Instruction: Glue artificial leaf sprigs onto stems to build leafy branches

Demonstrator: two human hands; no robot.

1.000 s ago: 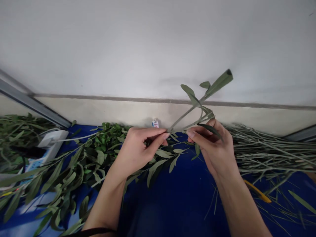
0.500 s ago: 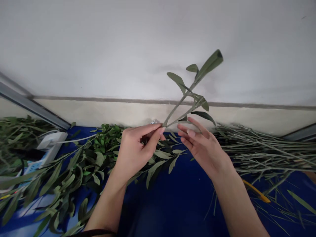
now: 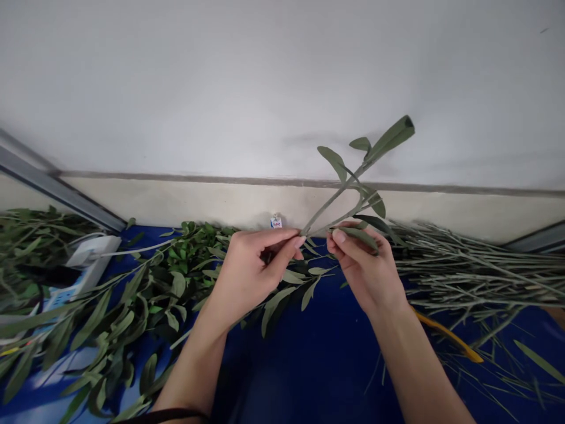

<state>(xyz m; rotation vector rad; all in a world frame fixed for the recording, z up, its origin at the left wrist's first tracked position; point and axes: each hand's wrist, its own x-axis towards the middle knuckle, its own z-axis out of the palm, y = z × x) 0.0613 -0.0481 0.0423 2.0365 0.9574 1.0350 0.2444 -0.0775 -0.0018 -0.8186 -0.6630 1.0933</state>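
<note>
Green, soft-looking leaves grow on a thin grey-green sprig (image 3: 333,193), which is up in front of the pale, flat wall (image 3: 265,88) and leans to the right. Left hand (image 3: 251,268) pinches its low end with thumb and finger. Right hand (image 3: 368,268) pinches a long, smooth leaf (image 3: 362,237) just beside it; I cannot tell if that leaf is joined on. Leafy branches (image 3: 126,318) lie in a big heap on the left, by a white power strip (image 3: 97,259). Thin, bare sticks (image 3: 477,265) make a scratchy pile on the right, with a curved yellow thing (image 3: 454,340) at its near side. Shiny blue table (image 3: 304,359) shows between the arms, with open room there. At the far side, the wall's edge is close behind the hands.
</note>
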